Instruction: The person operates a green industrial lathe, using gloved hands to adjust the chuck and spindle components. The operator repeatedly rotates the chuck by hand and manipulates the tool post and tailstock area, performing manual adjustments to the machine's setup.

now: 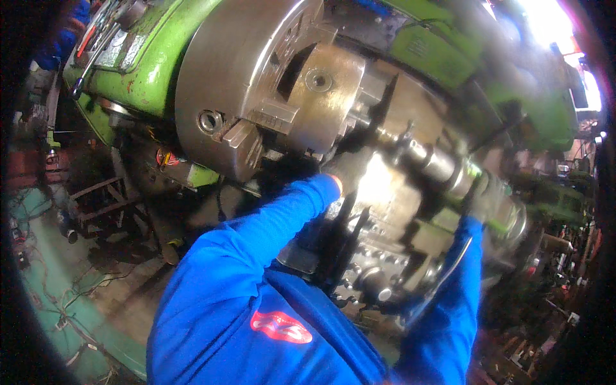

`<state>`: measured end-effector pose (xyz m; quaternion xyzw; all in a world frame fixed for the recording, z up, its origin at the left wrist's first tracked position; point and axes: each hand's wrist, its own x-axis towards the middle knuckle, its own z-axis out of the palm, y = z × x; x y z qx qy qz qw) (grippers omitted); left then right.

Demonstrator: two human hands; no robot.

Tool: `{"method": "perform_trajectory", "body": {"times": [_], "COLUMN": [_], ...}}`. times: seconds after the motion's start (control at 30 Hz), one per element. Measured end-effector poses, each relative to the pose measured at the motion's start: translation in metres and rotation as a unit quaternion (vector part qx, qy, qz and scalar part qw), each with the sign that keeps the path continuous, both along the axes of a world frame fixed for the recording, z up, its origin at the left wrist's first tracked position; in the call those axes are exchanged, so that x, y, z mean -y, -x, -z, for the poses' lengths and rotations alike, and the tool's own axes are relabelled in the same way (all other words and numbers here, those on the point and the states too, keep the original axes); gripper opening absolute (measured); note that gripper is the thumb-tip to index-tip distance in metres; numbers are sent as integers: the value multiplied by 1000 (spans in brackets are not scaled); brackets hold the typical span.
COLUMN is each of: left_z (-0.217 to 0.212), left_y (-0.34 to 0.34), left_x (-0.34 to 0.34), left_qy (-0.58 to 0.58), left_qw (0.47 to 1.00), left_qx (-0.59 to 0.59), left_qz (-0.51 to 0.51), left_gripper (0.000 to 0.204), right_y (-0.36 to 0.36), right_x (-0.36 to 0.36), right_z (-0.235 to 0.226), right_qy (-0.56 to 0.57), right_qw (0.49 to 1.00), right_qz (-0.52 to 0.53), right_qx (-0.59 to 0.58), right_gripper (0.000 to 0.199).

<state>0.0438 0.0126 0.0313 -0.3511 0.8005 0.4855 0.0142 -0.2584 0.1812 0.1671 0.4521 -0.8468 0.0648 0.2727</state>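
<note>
A big steel lathe chuck (221, 77) grips a round metal workpiece (327, 80) with a hole in its side. My left hand (346, 168), in a grey glove, is just below the workpiece. Its fingers are smeared, and I cannot tell whether they touch anything. To the right, a tailstock (443, 168) points its narrow steel end at the workpiece. My right hand, also gloved (486, 197), is against the tailstock's green and steel rear part. The right fingers are blurred, so their grip is unclear.
The green headstock (141, 70) stands at the upper left, with long tools on top. Below the tailstock sits the carriage with several bolts and a round knob (378, 285). A metal frame (106, 199) stands on the left floor. Cluttered metal parts (552, 256) fill the right side.
</note>
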Motion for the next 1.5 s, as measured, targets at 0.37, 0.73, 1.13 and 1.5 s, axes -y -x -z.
{"method": "perform_trajectory", "body": {"times": [0.37, 0.73, 1.13, 1.5], "left_z": [-45, -1, -47, -150], "left_y": [-5, -28, -155, -196], "left_x": [0, -26, -86, -123], "left_qy": [93, 180, 334, 54], "left_qw": [994, 983, 935, 985], "left_qx": [48, 18, 94, -90], "left_qz": [-23, -32, 75, -134], "left_gripper": [29, 31, 27, 27], "right_y": [3, 0, -2, -276], "right_x": [-3, -2, -19, -213], "right_z": [-2, -23, -39, -112], "right_qy": [6, 13, 178, 510], "right_qw": [1000, 998, 954, 579], "right_qz": [30, 38, 35, -271], "right_qx": [3, 45, 241, 576], "right_gripper": [34, 36, 44, 33]}}
